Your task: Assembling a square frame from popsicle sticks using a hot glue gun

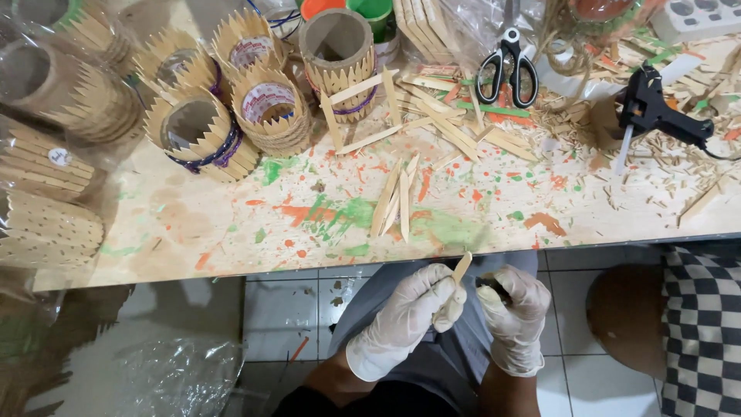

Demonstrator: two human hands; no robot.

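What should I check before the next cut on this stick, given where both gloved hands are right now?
1. Left hand grips the wooden stick: ok, the stick stands up between its fingers.
2. Right hand holds the small dark tool: ok, but its edge is hidden; cannot tell the kind.
3. Tool tip clear of left fingers: cannot tell, hands are close together.
4. Gloves on both hands: ok.
5. Work held clear of the table: ok, hands are below its edge, over the lap.
6. Pointed sticks waiting on the table: ok, a small loose pile near the edge.
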